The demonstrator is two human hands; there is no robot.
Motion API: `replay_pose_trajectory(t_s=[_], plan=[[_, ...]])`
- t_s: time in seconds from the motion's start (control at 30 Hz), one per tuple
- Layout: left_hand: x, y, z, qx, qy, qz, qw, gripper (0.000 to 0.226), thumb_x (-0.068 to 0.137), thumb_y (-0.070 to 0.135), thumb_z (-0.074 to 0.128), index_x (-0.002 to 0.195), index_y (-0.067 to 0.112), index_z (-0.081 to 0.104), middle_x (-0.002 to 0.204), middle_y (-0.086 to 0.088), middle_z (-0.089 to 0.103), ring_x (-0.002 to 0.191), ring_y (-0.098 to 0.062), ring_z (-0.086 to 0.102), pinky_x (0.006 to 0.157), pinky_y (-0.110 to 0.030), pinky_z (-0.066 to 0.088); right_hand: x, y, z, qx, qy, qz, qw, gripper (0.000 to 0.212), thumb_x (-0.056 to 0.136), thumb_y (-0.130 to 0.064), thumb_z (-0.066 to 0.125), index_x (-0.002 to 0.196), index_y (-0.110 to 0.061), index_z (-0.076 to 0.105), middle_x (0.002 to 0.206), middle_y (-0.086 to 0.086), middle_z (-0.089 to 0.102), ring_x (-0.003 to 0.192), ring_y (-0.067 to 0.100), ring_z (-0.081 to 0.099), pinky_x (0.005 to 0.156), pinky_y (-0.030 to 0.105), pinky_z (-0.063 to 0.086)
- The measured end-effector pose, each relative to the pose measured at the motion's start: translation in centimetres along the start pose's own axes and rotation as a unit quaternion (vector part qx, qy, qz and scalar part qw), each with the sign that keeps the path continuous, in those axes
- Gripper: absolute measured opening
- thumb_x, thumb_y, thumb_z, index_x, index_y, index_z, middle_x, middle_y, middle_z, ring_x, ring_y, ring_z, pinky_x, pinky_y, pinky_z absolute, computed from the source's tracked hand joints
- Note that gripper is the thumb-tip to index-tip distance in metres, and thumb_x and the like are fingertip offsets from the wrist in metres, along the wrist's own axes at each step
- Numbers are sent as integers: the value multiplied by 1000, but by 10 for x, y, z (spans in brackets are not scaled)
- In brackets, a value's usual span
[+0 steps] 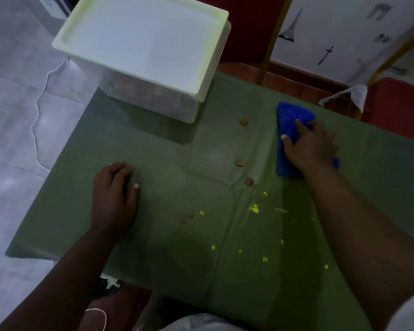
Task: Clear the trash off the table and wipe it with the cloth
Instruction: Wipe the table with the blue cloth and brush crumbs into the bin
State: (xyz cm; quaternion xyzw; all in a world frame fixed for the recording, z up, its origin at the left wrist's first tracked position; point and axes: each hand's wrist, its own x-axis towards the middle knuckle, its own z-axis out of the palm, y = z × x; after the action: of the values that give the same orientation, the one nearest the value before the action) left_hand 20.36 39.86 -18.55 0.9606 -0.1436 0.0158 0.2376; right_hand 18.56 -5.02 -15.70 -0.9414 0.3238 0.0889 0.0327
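Observation:
A green cover lies over the table [167,235]. On its right side a blue cloth [288,120] lies flat, and my right hand [313,144] presses down on it with fingers spread. My left hand [114,194] rests flat on the table's left part, holding nothing. Between the hands lie small brown crumbs [239,162], one near the box [244,122], one lower [249,181], and two by the left hand [186,218]. Several yellow flecks [254,208] are scattered across the near middle of the table.
A clear plastic box with a pale lid [144,39] stands on the far left corner of the table. A white cable [37,108] runs over the grey floor at left. A red chair [397,108] and a white rag [351,94] are beyond the far right edge.

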Motion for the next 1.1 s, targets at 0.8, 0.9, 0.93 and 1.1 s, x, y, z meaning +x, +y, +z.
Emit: replay_pose_trajectory(t_s=[0.8,0.9,0.93,1.1], plan=[[-5,-2,-4,-4,-2,-9,1000,43,86,23,58,122,-1,58,126,-21,51,119,-38,46,104,-42,35,-41,-38,-2,201,124,-206,950,36,91,-27,48,123,-23,63,111,10,55,96,32,56,78,39,51],[-9,-2,-6,-7,-1,-9,1000,42,86,23,58,122,-1,59,126,-21,52,119,-37,46,103,-41,35,-42,-6,12,106,68,-176,976,34,91,-27,49,123,-25,62,111,10,53,98,37,54,76,40,50],[-10,-2,-6,-7,-2,-11,1000,43,87,23,58,122,-1,59,127,-21,51,119,-37,46,103,-41,34,-46,-4,19,82,44,-178,980,34,92,-30,48,122,-27,61,112,8,52,99,34,53,77,37,49],[-17,-5,-9,-5,-4,-18,1000,44,87,25,57,123,0,58,128,-20,51,120,-36,45,104,-39,33,-88,-56,31,107,15,-183,977,37,90,-64,42,105,-33,54,102,-9,46,87,17,52,76,29,37]])
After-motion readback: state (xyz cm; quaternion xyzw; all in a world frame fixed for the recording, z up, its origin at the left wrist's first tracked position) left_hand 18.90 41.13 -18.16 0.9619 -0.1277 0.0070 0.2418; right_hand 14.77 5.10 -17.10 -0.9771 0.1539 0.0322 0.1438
